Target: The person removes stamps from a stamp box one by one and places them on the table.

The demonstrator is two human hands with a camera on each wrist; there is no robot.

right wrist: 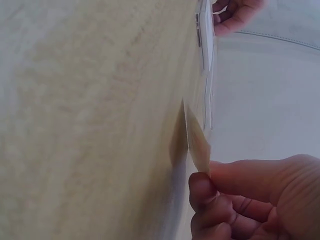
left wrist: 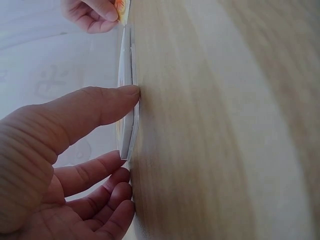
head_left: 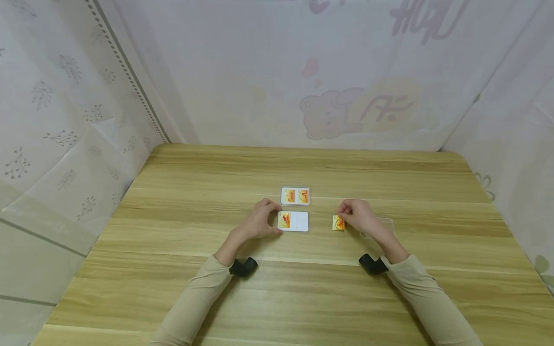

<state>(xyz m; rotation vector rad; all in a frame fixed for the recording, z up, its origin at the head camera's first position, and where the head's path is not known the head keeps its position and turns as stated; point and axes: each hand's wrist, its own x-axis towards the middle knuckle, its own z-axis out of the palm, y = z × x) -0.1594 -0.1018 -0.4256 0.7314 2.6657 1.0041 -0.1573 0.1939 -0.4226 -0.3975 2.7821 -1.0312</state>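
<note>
My left hand [head_left: 259, 220] holds a flat white card holder [head_left: 300, 221] by its left end, thumb at the near edge and fingertips at the far corner. A yellow-orange stamp [head_left: 283, 220] lies on the holder's left half; the right half is plain white. In the left wrist view the holder's layered edge [left wrist: 129, 75] shows side-on, low over the wood. Between thumb and forefinger, my right hand [head_left: 362, 216] pinches another small yellow-orange stamp [head_left: 337, 222]. This stamp [right wrist: 197, 140] tilts close over the table in the right wrist view.
Just beyond the holder lies a second one [head_left: 296, 196] bearing two similar stamps. A clear plastic cover [head_left: 388, 224] rests on the wooden table [head_left: 277, 298], partly hidden by my right wrist. Black wrist mounts [head_left: 244, 267] sit under both sleeves. Printed curtains [head_left: 225, 96] hang behind and beside the table.
</note>
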